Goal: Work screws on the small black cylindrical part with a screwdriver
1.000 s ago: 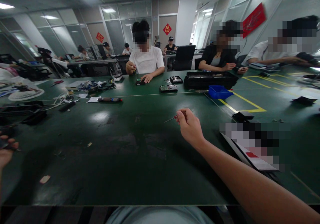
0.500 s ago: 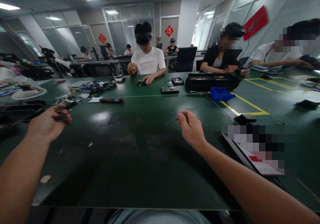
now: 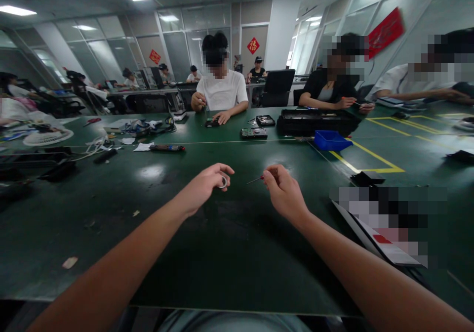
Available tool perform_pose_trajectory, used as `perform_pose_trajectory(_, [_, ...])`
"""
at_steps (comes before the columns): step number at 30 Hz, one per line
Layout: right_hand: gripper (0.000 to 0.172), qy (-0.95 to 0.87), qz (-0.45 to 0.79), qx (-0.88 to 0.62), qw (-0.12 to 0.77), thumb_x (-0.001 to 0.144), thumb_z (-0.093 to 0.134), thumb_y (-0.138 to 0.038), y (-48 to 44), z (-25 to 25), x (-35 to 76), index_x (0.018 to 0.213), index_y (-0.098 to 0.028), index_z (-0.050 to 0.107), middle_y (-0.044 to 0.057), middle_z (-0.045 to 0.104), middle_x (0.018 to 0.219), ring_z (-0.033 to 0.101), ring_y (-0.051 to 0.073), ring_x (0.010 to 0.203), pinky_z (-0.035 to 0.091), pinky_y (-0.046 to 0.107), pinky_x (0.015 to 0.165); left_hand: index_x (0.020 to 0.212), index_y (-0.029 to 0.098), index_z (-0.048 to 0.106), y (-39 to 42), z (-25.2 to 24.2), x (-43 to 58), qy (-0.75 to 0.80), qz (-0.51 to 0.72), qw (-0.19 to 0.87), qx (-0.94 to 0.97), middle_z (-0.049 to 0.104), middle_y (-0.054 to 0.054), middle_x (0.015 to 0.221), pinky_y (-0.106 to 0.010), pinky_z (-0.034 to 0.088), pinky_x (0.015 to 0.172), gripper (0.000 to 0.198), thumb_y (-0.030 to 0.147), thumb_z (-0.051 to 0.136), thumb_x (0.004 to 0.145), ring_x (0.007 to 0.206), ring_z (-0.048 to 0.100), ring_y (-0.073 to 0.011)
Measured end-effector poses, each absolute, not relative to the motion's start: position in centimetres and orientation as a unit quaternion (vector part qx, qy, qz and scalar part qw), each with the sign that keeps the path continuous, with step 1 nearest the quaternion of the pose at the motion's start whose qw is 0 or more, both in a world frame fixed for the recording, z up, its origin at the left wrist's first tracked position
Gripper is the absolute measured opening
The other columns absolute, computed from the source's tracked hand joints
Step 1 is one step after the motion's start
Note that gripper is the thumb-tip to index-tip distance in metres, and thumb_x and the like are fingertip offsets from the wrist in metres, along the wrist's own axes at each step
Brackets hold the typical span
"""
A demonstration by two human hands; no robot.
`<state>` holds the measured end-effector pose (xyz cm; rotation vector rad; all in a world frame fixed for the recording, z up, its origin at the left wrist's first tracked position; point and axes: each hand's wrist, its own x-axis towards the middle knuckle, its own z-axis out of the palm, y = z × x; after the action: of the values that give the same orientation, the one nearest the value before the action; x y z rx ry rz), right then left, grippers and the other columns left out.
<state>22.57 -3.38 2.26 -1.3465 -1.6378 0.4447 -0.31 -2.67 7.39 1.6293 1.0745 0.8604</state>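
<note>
My left hand [image 3: 203, 186] is curled shut on a small silvery metal ring [image 3: 223, 181], pinched between thumb and forefinger just above the dark green counter [image 3: 222, 258]. My right hand [image 3: 283, 192] is closed on a thin metal-shafted screwdriver with a red grip [image 3: 258, 178]. Its shaft points toward nine o'clock, and its tip is near the ring but apart from it. Both sit over the middle of the counter, straight ahead of me.

Farther out, at one o'clock from my hands, lies a blue plastic bin [image 3: 331, 140]. A long black plastic tray [image 3: 318, 121] is just beside it at its eleven o'clock. A bare hard drive [image 3: 254, 133] lies at twelve o'clock, and beyond it a person in a white T-shirt [image 3: 222, 94] works at the far edge. A small flat black part [image 3: 368, 178] rests at three o'clock from my right hand, near yellow tape lines [image 3: 374, 158].
</note>
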Motion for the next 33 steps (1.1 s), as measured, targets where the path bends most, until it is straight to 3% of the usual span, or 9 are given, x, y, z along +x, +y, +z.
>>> perform_pose_trajectory(4, [0.019,-0.667,0.178,-0.551,0.469,0.097,0.045,-0.038,-3.2,2.0,22.6,0.1,-0.023,0.058,0.004,0.068,0.085,0.064,0.021,0.076,0.045,0.034,0.069,0.118,0.02,0.056,-3.8,4.7,3.0,0.445,0.272,0.373,0.768,0.063,-0.007,0.109,-0.035,0.049,0.089,0.05,0.005,0.05,0.071,0.099,0.06,-0.021])
perform_pose_trajectory(6, [0.02,-0.668,0.164,-0.555,0.469,0.097,0.046,-0.037,-3.2,2.1,22.6,0.097,-0.022,0.059,0.004,0.068,0.083,0.063,0.021,0.075,0.044,0.034,0.069,0.12,0.02,0.056,-4.1,3.1,3.6,0.431,0.263,0.323,0.8,0.061,-0.008,0.118,-0.036,0.048,0.097,0.046,0.004,0.049,0.078,0.109,0.058,-0.0218])
perform_pose_trajectory(9, [0.025,-0.671,0.145,-0.564,0.459,0.096,0.049,-0.043,-3.3,2.6,22.5,0.088,-0.022,0.061,0.002,0.067,0.075,0.061,0.019,0.068,0.042,0.032,0.064,0.119,0.02,0.059,-3.7,1.4,3.5,0.42,0.239,0.267,0.834,0.062,-0.008,0.12,-0.04,0.047,0.101,0.034,0.01,0.053,0.087,0.114,0.057,-0.0239])
perform_pose_trajectory(14, [0.036,-0.662,0.141,-0.581,0.452,0.092,0.055,-0.051,-3.7,3.2,22.3,0.073,-0.022,0.061,0.0,0.061,0.062,0.053,0.016,0.055,0.037,0.031,0.055,0.115,0.023,0.066,-1.6,0.6,1.7,0.398,0.224,0.189,0.869,0.065,-0.005,0.121,-0.043,0.045,0.102,0.033,0.009,0.062,0.085,0.115,0.057,-0.0246])
perform_pose_trajectory(19, [0.028,-0.653,0.184,-0.539,0.5,0.095,0.052,-0.045,-3.7,2.7,22.4,0.085,-0.021,0.062,0.001,0.065,0.069,0.061,0.017,0.063,0.045,0.031,0.06,0.126,0.021,0.061,-0.3,0.0,0.6,0.443,0.284,0.211,0.823,0.065,-0.008,0.124,-0.044,0.044,0.106,0.041,0.013,0.065,0.086,0.116,0.058,-0.0245])
perform_pose_trajectory(23, [0.024,-0.619,0.26,-0.487,0.559,0.094,0.053,-0.043,-3.5,2.2,22.4,0.099,-0.021,0.061,0.005,0.071,0.084,0.069,0.02,0.076,0.054,0.037,0.073,0.12,0.02,0.064,0.0,-0.4,0.5,0.441,0.321,0.208,0.812,0.065,-0.007,0.124,-0.043,0.042,0.108,0.034,0.017,0.067,0.086,0.118,0.058,-0.0239])
perform_pose_trajectory(28, [0.022,-0.624,0.273,-0.481,0.553,0.094,0.055,-0.04,-3.4,2.0,22.3,0.103,-0.021,0.061,0.007,0.073,0.09,0.071,0.022,0.085,0.056,0.041,0.081,0.127,0.025,0.061,0.0,-0.7,0.5,0.42,0.324,0.213,0.82,0.065,-0.004,0.127,-0.042,0.041,0.109,0.039,0.02,0.066,0.089,0.12,0.057,-0.0227])
perform_pose_trajectory(33, [0.022,-0.633,0.276,-0.486,0.536,0.095,0.053,-0.04,-3.2,1.8,22.3,0.102,-0.021,0.061,0.008,0.073,0.092,0.071,0.023,0.088,0.056,0.041,0.08,0.126,0.021,0.061,-0.1,-0.6,0.7,0.438,0.323,0.215,0.811,0.065,-0.006,0.125,-0.042,0.042,0.108,0.038,0.021,0.067,0.088,0.119,0.058,-0.0237])
